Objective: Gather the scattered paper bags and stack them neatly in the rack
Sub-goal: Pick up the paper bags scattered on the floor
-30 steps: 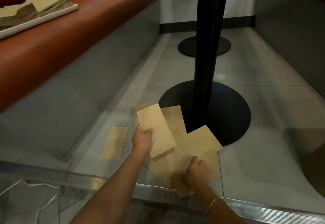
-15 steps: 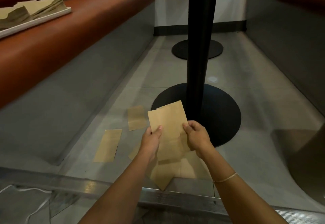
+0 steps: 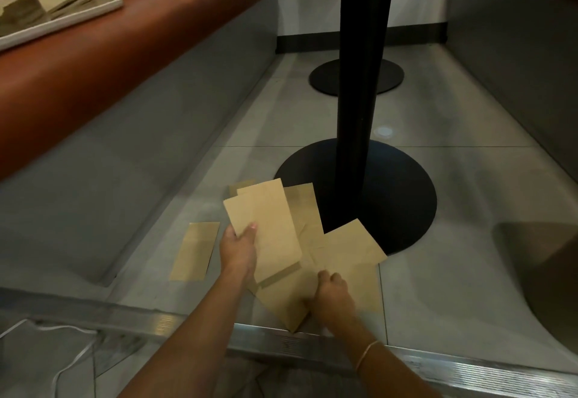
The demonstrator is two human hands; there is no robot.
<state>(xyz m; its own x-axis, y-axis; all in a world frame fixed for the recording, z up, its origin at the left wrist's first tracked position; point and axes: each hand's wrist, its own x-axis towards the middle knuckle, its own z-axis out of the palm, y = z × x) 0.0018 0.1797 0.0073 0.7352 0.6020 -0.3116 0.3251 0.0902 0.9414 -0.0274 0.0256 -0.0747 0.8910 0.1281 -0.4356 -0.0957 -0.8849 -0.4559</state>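
Floor aisle between two benches: the left bench point(image 3: 131, 63) overhangs its grey base, and the black pole point(image 3: 359, 91) on its round foot point(image 3: 403, 197) stands mid-aisle, just behind the loose bags point(image 3: 341, 247). Bare tile lies open right of the foot and around the lone bag point(image 3: 195, 250) at left. A metal sill point(image 3: 312, 346) crosses the near edge.

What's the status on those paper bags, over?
Left hand grips a small stack of bags. Right hand down on floor bags, grip unclear. One stray bag left. Table pole close behind.
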